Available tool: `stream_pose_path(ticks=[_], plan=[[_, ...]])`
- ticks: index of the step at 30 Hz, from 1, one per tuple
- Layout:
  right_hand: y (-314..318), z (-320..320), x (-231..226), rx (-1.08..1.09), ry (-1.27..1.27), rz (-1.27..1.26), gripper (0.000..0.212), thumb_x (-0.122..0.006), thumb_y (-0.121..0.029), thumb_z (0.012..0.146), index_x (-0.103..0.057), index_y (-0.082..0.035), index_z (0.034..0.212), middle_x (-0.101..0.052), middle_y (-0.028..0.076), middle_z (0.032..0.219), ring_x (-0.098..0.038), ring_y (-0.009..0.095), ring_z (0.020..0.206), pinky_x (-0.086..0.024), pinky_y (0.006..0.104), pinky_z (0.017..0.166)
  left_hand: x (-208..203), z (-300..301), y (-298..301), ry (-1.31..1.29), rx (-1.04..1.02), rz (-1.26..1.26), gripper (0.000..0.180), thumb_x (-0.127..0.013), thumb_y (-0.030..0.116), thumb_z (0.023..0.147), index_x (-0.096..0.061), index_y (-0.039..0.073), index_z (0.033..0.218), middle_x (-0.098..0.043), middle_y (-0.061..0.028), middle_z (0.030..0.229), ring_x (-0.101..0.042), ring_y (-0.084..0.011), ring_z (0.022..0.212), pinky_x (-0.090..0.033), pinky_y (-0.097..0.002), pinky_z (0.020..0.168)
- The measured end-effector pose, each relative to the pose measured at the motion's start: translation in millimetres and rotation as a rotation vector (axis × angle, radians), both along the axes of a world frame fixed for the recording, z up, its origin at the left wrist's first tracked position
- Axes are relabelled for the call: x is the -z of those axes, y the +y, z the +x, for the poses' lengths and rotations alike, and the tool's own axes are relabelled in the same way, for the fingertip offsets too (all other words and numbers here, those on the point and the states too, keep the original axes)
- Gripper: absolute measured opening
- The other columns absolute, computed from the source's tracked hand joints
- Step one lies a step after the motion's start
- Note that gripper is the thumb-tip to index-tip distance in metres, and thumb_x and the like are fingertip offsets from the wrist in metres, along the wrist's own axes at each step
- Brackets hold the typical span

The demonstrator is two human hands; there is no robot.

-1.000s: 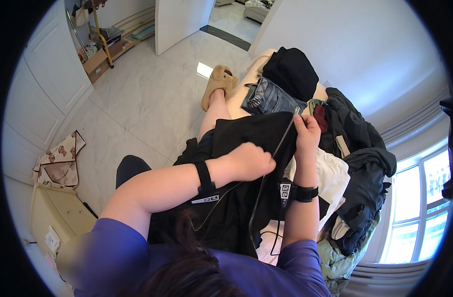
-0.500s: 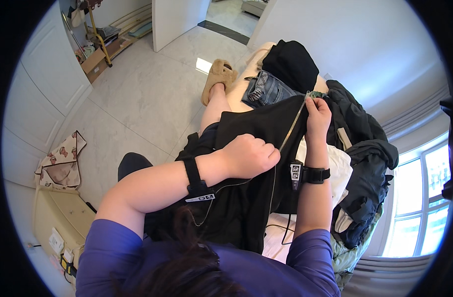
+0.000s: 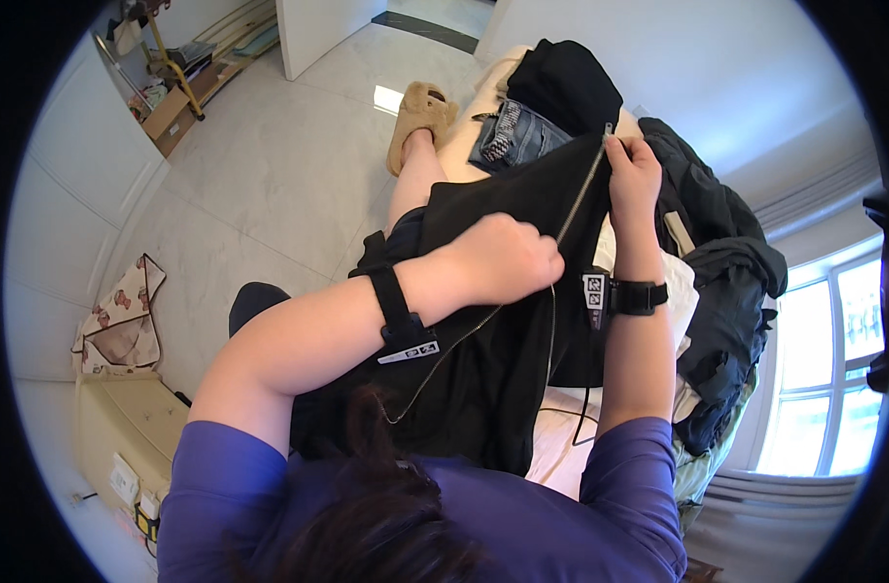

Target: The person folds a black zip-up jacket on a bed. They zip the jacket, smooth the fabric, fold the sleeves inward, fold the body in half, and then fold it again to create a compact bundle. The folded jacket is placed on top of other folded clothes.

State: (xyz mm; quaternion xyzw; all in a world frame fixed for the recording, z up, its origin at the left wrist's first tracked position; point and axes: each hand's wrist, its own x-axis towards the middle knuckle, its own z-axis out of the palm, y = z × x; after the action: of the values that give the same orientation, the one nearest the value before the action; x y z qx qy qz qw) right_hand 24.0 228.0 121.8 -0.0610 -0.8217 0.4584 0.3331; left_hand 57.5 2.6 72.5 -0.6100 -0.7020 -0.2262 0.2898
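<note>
Centrally in the head view, a thin silvery metal zip (image 3: 580,199) on a black cloth garment (image 3: 508,187) slants lengthwise from the left hand (image 3: 508,258), clenched on it mid-frame, up rightward to the right hand (image 3: 636,177), well apart, pinching near its upper end.

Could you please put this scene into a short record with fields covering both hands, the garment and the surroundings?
Left hand: fist closed at the zipper, where its two sides part; slider hidden
Right hand: pinching the garment near the zipper's far end
Garment: black garment, spread across the lap
Beyond it: blue denim, black cloth
To the right: dark clothes, white cloth
Footwear: brown fluffy slipper
</note>
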Motion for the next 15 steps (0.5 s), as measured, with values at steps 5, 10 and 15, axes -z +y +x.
stream_pose_path(ticks=[5,10,15], plan=[[-6.9,-12.3,-0.5,0.006,0.008,-0.048,0.021,-0.066,-0.02,0.089,-0.063,0.0,0.083,-0.058,0.0,0.068,-0.048,0.008,0.063,-0.04,0.0259,0.06,8.5,-15.1,-0.1,-0.202,-0.199,-0.106,0.004,-0.056,0.011,0.078,-0.059,0.008,0.08,-0.059,-0.006,0.075,-0.064,-0.0238,0.068,-0.053,-0.0365,0.055],[-11.4,-22.0,-1.8,-0.018,-0.015,-0.032,0.021,-0.068,-0.021,0.087,-0.064,-0.001,0.085,-0.057,-0.001,0.067,-0.047,0.007,0.062,-0.04,0.026,0.058,6.8,-31.8,5.8,-0.222,-0.253,-0.02,0.006,-0.055,0.009,0.078,-0.055,0.008,0.085,-0.057,-0.0054,0.078,-0.063,-0.023,0.07,-0.052,-0.0346,0.057],[-10.6,-30.5,-1.9,0.09,-0.065,0.077,0.018,-0.068,-0.019,0.088,-0.065,-0.001,0.083,-0.055,-0.004,0.066,-0.045,0.004,0.063,-0.037,0.0231,0.057,0.3,-30.7,2.1,-0.134,-0.072,-0.175,0.005,-0.057,0.012,0.076,-0.056,0.009,0.081,-0.055,-0.0045,0.076,-0.062,-0.0214,0.071,-0.052,-0.0334,0.057]])
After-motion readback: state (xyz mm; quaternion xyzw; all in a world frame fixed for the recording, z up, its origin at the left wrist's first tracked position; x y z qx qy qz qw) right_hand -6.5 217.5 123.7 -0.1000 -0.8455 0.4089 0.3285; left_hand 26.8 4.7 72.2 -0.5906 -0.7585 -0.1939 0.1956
